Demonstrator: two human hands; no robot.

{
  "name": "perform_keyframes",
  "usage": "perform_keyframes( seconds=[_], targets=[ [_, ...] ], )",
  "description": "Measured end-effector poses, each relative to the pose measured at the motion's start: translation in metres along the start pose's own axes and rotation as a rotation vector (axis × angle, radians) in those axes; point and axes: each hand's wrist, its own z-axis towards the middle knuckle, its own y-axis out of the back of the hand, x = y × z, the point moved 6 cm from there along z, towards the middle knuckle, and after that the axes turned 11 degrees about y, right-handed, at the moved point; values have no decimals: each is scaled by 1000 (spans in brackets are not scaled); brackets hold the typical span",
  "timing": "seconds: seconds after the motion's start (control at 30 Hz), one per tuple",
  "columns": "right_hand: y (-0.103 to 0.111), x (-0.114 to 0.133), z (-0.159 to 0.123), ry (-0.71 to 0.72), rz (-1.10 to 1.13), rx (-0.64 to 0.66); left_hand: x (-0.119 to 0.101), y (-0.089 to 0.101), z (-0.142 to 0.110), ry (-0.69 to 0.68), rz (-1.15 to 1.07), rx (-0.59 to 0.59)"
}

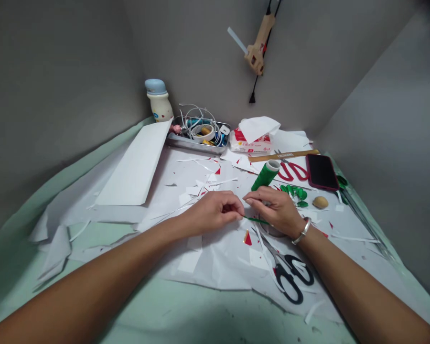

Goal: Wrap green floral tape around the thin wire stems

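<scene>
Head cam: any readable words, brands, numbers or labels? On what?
Nothing is legible.
Tissue packet: red printing, too small and blurred to read.
Ruler: markings too small to read.

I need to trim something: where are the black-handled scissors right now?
In the head view, the black-handled scissors lie at the lower right on the white paper sheet, just below the right hand and its silver bangle.

Soft, even indoor light, faint shadows, wide-angle distortion at edges
</scene>
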Motion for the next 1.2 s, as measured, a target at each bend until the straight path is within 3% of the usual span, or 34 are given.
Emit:
perform_keyframes(
  seconds=[0.1, 0.17, 0.27, 0.33, 0.4, 0.5, 0.57, 0.63, 0.73, 0.83, 1.0, 1.1, 1.2],
  targets=[
    [-7, 0, -1, 23, -3, 41, 4, 6, 2, 75, -182, -28],
    [-13, 7, -2, 81, -55, 94, 8, 13, 4, 122, -204, -120],
    [-21, 21, -1, 180, -128, 203, 15, 23, 4, 146, -73, -311],
    [-20, 28, -1, 221, -165, 220, 16, 25, 3, 123, 58, -378],
    [-15, 30, 0, 222, -179, 181, 15, 22, 4, 80, 177, -365],
    [-4, 24, 2, 161, -162, 82, 12, 8, 4, 18, 276, -202],
    [1, 16, 2, 100, -129, 29, 9, -1, 3, -4, 256, -65],
    [3, 7, 1, 33, -81, -4, 4, -3, 2, -3, 153, -4],
    [0, -1, 0, -26, -27, -3, 1, 3, 1, 25, -58, -17],
    [-8, 4, -1, 30, -61, 58, 5, 12, 3, 84, -192, -107],
    [-20, 26, -1, 199, -164, 198, 16, 26, 4, 115, -11, -368],
    [-12, 30, 1, 200, -189, 133, 14, 20, 4, 58, 158, -335],
    [-1, 21, 1, 118, -150, 27, 8, 6, 3, -10, 227, -170]
  ],
)
